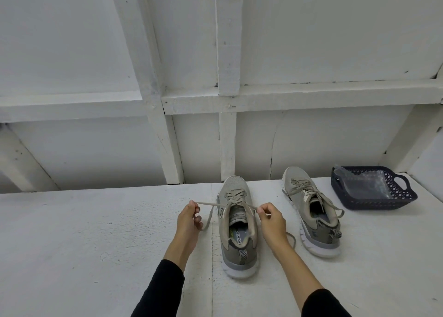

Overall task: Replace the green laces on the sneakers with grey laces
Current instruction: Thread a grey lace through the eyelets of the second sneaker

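both hands, left (pixel 189 218) and right (pixel 272 218), pinch lace (pixel 211 204) ends drawn sideways (wrists bent up) across the near sneaker (pixel 237 225).

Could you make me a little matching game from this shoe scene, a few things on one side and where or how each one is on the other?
Things:
1. near sneaker
2. far sneaker
3. basket
4. left hand

States:
A. holds a clear plastic bag
B. lace ends pulled out to both sides
C. pinches a lace end
D. stands untouched, laces loose

Pairs: 1-B, 2-D, 3-A, 4-C
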